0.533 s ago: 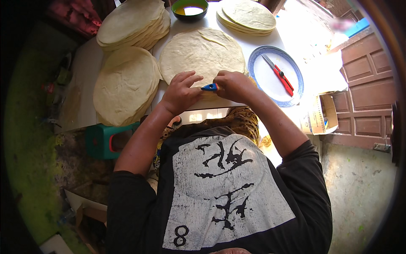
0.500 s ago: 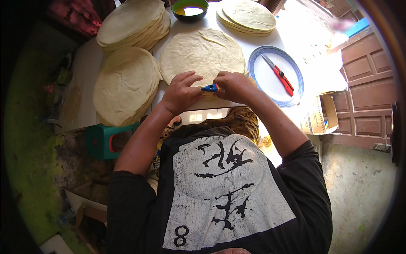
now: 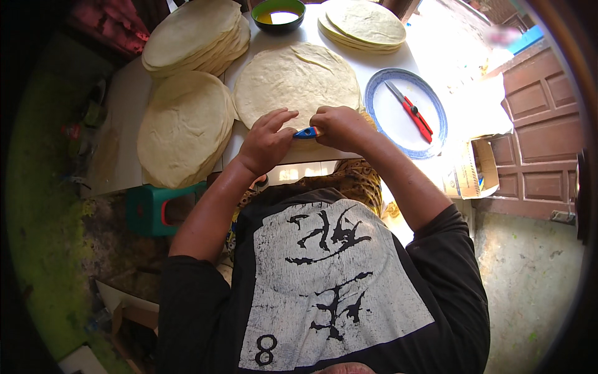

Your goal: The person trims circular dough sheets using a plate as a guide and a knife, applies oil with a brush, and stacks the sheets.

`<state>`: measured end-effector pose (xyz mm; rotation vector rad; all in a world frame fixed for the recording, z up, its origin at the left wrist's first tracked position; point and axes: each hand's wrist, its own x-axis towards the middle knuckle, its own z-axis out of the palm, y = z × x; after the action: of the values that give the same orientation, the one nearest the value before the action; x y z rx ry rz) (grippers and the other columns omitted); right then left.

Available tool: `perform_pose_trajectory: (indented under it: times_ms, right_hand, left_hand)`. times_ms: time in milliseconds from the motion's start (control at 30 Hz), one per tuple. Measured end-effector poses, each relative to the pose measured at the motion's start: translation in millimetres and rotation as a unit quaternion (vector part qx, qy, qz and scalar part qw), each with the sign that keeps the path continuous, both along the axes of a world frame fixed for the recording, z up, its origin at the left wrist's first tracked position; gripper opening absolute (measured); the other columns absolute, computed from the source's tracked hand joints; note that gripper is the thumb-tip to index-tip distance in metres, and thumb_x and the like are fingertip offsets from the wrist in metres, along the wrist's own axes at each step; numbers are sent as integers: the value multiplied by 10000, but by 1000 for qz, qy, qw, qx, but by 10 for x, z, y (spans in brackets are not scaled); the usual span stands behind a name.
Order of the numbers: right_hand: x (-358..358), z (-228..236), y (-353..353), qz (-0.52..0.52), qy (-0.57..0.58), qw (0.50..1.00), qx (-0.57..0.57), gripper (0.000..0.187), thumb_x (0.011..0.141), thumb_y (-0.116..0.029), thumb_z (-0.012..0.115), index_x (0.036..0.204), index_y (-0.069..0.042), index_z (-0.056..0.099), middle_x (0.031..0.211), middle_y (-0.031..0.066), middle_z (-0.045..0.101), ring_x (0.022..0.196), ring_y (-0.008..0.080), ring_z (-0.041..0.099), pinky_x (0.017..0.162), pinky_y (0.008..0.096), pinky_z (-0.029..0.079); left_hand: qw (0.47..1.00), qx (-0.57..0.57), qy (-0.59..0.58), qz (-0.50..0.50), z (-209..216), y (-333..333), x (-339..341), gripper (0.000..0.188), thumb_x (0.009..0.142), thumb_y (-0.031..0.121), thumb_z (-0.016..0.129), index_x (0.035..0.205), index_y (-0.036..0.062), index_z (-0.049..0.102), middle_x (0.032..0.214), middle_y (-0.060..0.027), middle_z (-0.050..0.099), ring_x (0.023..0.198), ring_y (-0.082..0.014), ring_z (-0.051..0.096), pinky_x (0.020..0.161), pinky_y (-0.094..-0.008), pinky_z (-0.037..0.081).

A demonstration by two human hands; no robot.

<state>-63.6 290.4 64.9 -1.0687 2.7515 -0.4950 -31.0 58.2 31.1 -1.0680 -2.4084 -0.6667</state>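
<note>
Right hand [image 3: 339, 128] clenched on a small blue-handled tool [image 3: 306, 132], left hand [image 3: 266, 142] pinching its tip over the thin, floppy round flatbread [image 3: 293, 81]; light, rigid, probably best gripped by its handle

A home food-preparation spot, seemingly outdoors or in a yard, is suggested by a white bench [image 3: 124, 131] on which stacks of round flatbreads [image 3: 187, 128] are piled. A green bowl of yellowish liquid [image 3: 278, 14] and a blue-rimmed plate [image 3: 386, 118] are set on it. Mossy rough ground [image 3: 43, 206], a green plastic stool [image 3: 152, 209] and a panelled wooden door [image 3: 536, 137] are seen around it.
</note>
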Motion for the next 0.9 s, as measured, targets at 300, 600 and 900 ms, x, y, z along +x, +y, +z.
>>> perform_pose_trajectory:
  times_ms: [300, 600, 900]
  right_hand:
    - [-11, -15, 15, 1, 21, 1000, -13, 141, 761, -172, 707, 863, -81, 670, 886, 105, 646, 798, 328, 670, 714, 435, 549]
    - [-17, -15, 30, 8, 37, 999, -17, 145, 751, -172, 710, 856, -82, 666, 885, 109, 643, 773, 333, 667, 700, 436, 548]
    - [45, 4, 42, 12, 25, 1000, -5, 219, 750, -231, 766, 882, -89, 664, 895, 103, 638, 779, 332, 672, 702, 438, 553]
  left_hand:
    - [999, -16, 34, -4, 3, -75, 27, 103, 779, 139, 732, 876, 120, 704, 1245, -103, 641, 1174, -325, 586, 1003, -427, 477]
    - [997, -47, -15, -51, 86, -187, -144, 241, 753, 139, 760, 988, 128, 709, 1209, -128, 646, 1107, -359, 623, 964, -435, 511]
    - [996, -45, -56, -55, 140, -135, -140, 364, 697, 131, 780, 1051, 139, 699, 1189, -124, 643, 1125, -352, 608, 982, -451, 490]
